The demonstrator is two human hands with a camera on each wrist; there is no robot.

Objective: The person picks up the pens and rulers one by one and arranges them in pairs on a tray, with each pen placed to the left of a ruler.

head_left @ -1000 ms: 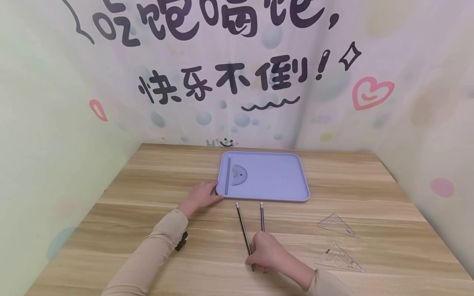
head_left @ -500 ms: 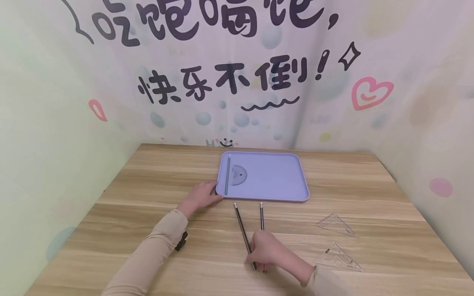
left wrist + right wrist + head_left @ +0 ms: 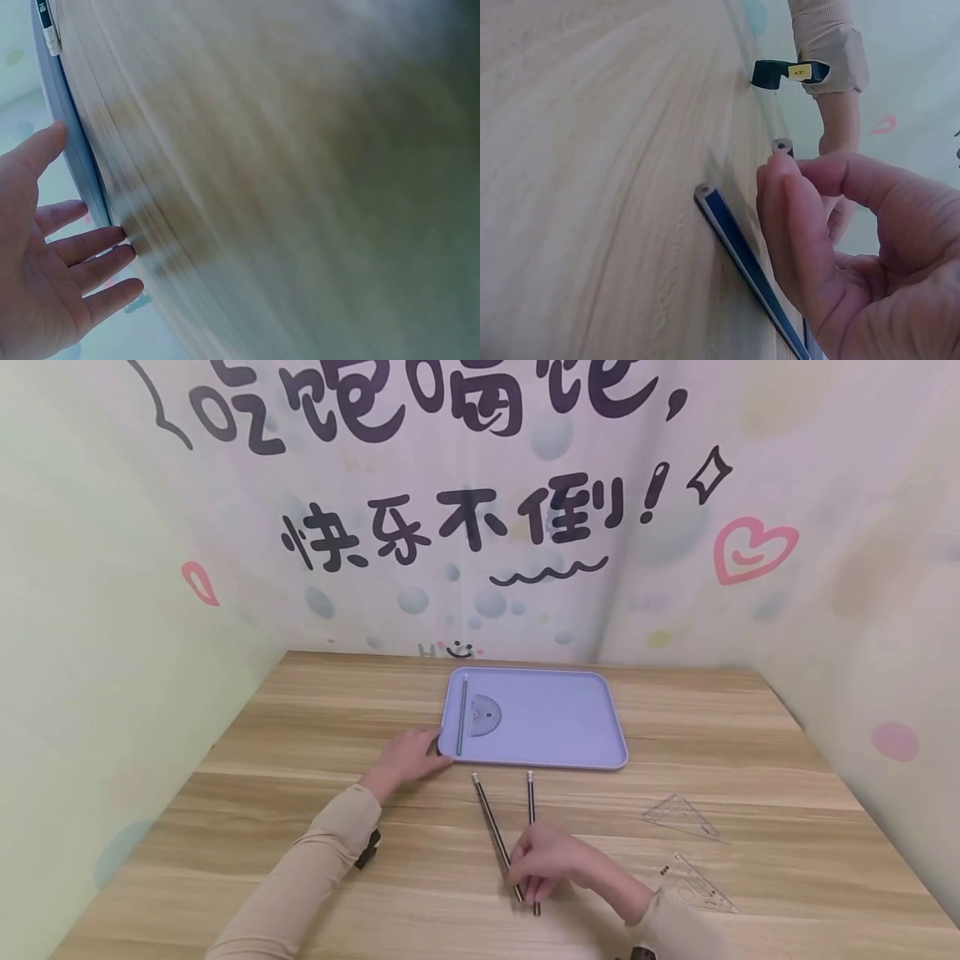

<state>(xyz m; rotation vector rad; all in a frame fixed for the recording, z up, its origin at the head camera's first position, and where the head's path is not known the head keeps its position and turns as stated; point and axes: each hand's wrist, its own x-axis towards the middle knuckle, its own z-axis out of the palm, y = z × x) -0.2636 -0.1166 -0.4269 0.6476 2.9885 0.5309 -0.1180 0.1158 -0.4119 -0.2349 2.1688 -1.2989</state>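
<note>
My right hand (image 3: 553, 858) pinches a dark striped pencil (image 3: 489, 817) near its lower end, between thumb and fingertips. The pencil slants, its white eraser end toward the tray. To its right lies a second dark pencil (image 3: 531, 798), partly hidden under that hand; the right wrist view shows this blue-sided pencil (image 3: 739, 251) on the table. My left hand (image 3: 407, 762) rests at the near left corner of a lavender tray (image 3: 558, 718), fingers extended along its rim (image 3: 75, 150). Inside the tray are a greenish pencil (image 3: 462, 717) and a clear protractor (image 3: 486, 717).
Two clear set squares lie on the wooden table (image 3: 300, 710) at right, the farther set square (image 3: 684, 817) behind the nearer set square (image 3: 701, 885). A printed cloth wall (image 3: 465, 602) stands along the back edge, with pale walls at both sides.
The pinched pencil has tilted slightly, its eraser end moving left and its lower end right. My right hand has shifted a little right and up. The left hand stays at the tray.
</note>
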